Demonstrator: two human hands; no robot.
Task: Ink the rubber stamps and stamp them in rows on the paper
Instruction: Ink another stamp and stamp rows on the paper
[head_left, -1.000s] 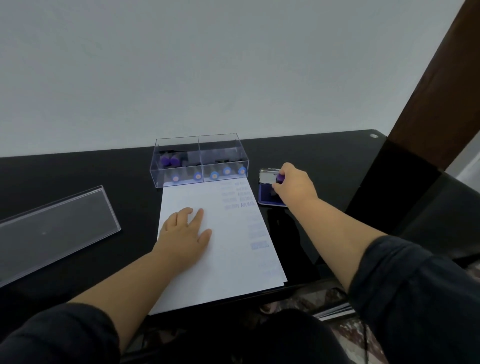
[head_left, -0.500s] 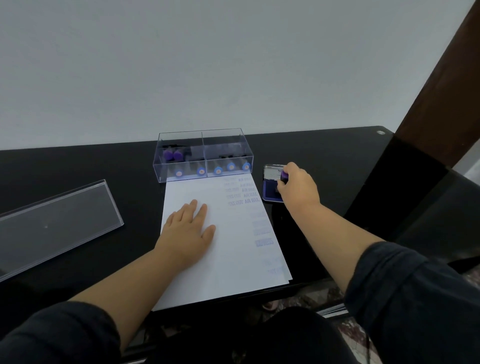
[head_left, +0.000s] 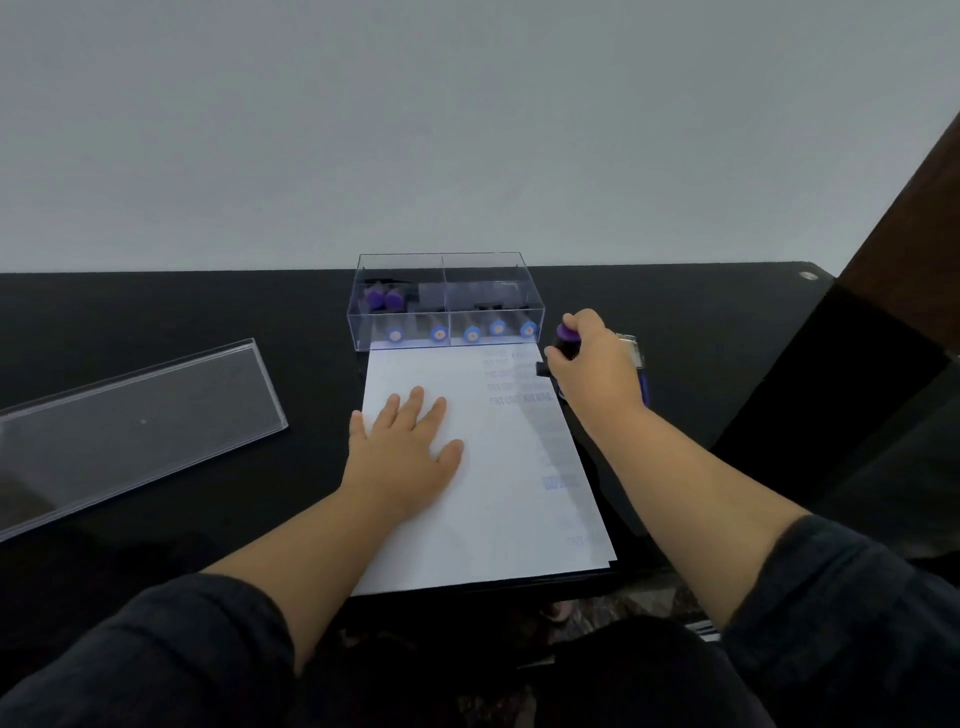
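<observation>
A white sheet of paper (head_left: 483, 499) lies on the black table, with faint blue stamp prints down its right side. My left hand (head_left: 402, 452) presses flat on the paper's left half, fingers spread. My right hand (head_left: 597, 369) grips a purple-handled rubber stamp (head_left: 566, 340) at the paper's top right corner, its dark base at the paper's edge. The blue ink pad (head_left: 640, 374) lies just right of the paper, mostly hidden behind my right hand.
A clear plastic box (head_left: 447, 304) with several purple and blue-capped stamps stands at the paper's far end. Its clear lid (head_left: 135, 421) lies to the left. The black table (head_left: 182, 322) ends near me; a brown post (head_left: 914, 208) rises at the right.
My right hand has lifted the stamp off the ink pad and moved it left to the paper's top right corner. My left hand stays flat on the paper.
</observation>
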